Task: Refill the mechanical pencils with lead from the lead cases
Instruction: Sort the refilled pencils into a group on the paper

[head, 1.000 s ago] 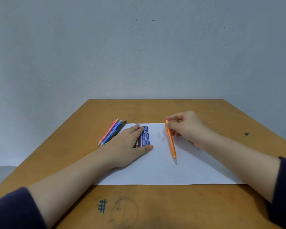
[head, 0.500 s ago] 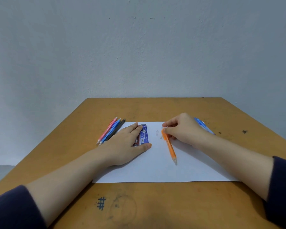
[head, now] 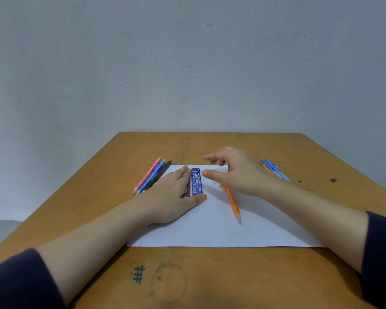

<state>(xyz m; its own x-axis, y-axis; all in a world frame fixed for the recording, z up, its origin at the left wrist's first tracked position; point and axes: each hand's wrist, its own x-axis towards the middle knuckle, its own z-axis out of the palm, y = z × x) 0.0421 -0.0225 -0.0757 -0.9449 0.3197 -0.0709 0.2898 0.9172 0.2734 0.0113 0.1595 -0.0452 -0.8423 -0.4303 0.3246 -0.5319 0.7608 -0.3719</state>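
Lying in a tight row at the left of the bench (head: 232,282), just off the white sheet (head: 210,233), three mechanical pencils (head: 151,176) in pink, blue and black point their tips toward the person. They look parked clear of the work area, though whether they are filled or waiting I cannot tell.

Next comes the left hand (head: 172,192), palm down on the sheet with its fingers straight. Its grip closes on nothing; it lies flat, probably to pin the paper and keep the cases from sliding. A dark red case (head: 187,190) shows partly under its fingers, and the blue lead case (head: 197,181) lies just beside them, label up, between fingertip and thumb.

To the right, the right hand (head: 234,172) hovers above the sheet, thumb and forefinger apart and aimed at the blue case, its grip holding nothing. I judge it is reaching for lead.

Below it the orange pencil (head: 233,202) rests on the paper, tip toward the person and far end hidden by the hand, likely the one being refilled.

Farthest right, blue pencils (head: 274,169) lie on the bare bench behind the wrist, set aside.
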